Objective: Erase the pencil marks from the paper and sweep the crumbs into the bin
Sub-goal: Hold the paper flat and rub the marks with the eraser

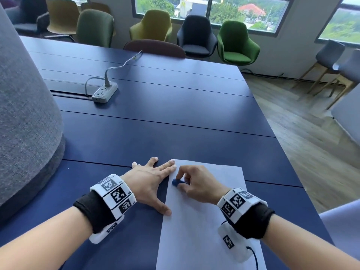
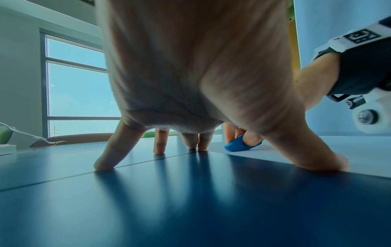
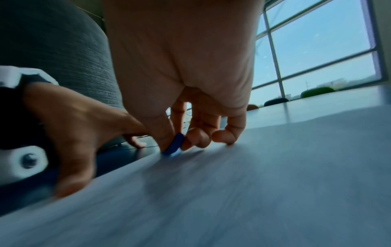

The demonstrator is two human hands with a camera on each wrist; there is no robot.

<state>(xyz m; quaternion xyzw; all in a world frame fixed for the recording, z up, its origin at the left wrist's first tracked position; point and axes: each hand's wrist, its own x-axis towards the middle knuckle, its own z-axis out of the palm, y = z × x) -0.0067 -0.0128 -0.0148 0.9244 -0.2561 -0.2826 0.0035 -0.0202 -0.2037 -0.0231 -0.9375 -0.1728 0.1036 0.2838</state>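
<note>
A: Erasing is judged to be the step in hand. On the dark blue panelled desk (image 1: 175, 121), a white rectangular sheet of paper (image 1: 204, 221) is laid at the near edge, towards the near right corner, its long axis running from the near edge away towards the far edge.

B: How is the sheet held?

A: It is pinned along its left edge by the left hand (image 1: 150, 180), fingers spread and straight, the thumb and forefinger tips pressed on the paper's margin. The small blue wedge-shaped eraser (image 1: 176, 182) is pinched by the right hand (image 1: 196, 184) near the sheet's far left corner, its tip pointed down and left onto the paper.

B: And next?

A: Rubbing strokes are called for, then crumbs swept up. No pencil marks, crumbs or bin can be made out.
</note>
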